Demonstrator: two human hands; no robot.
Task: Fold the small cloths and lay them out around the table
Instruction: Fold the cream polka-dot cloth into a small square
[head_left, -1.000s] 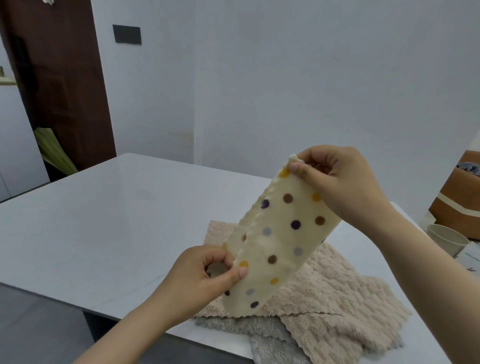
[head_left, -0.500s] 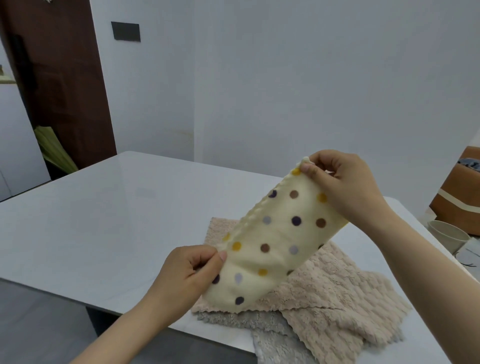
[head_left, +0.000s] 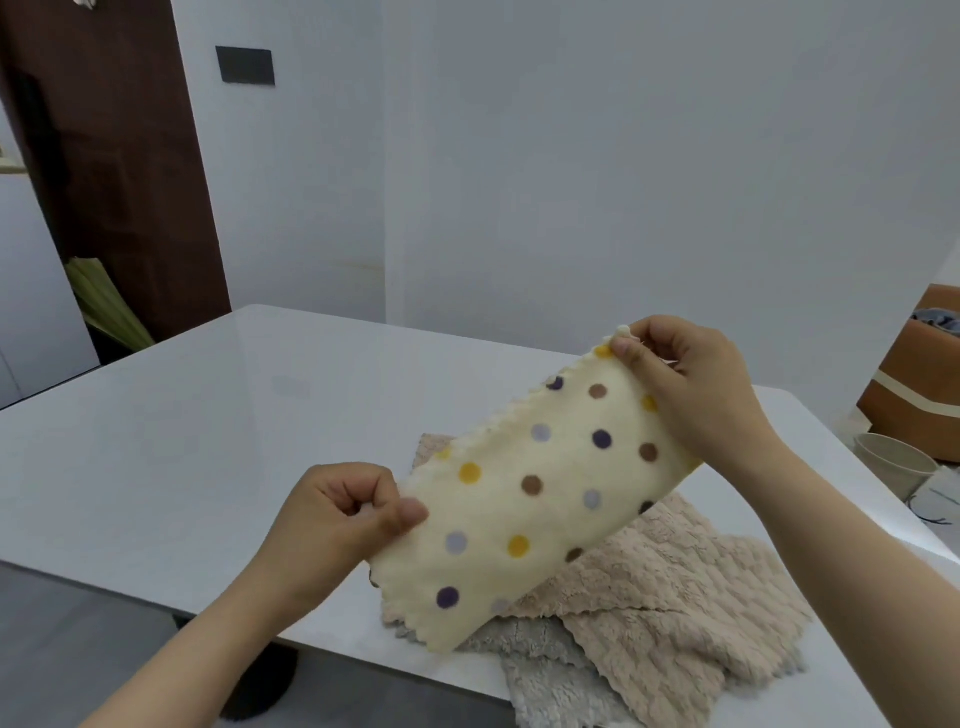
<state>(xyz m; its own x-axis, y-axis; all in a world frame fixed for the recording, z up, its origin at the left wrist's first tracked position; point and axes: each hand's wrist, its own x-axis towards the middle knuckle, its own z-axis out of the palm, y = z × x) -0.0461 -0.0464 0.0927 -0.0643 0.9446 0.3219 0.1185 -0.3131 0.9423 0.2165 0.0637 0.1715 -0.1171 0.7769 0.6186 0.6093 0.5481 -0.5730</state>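
Observation:
A cream cloth with coloured polka dots (head_left: 540, 493) is stretched in the air above the table, folded into a long strip that slants from lower left to upper right. My left hand (head_left: 337, 525) pinches its lower left end. My right hand (head_left: 691, 395) pinches its upper right corner. Under it, on the white table (head_left: 197, 441), lies a fluffy beige cloth (head_left: 670, 618) spread over a grey cloth (head_left: 545, 675) that hangs past the near edge.
The cloth pile sits at the table's near right corner. Off the table's right side stand a pale cup (head_left: 893, 462) and a brown container (head_left: 924, 384). A dark wooden door (head_left: 114, 171) is at the far left, white walls behind.
The dotted cloth has tilted flatter and lower. My left hand slid leftward along it to its end, and my right hand dropped a little.

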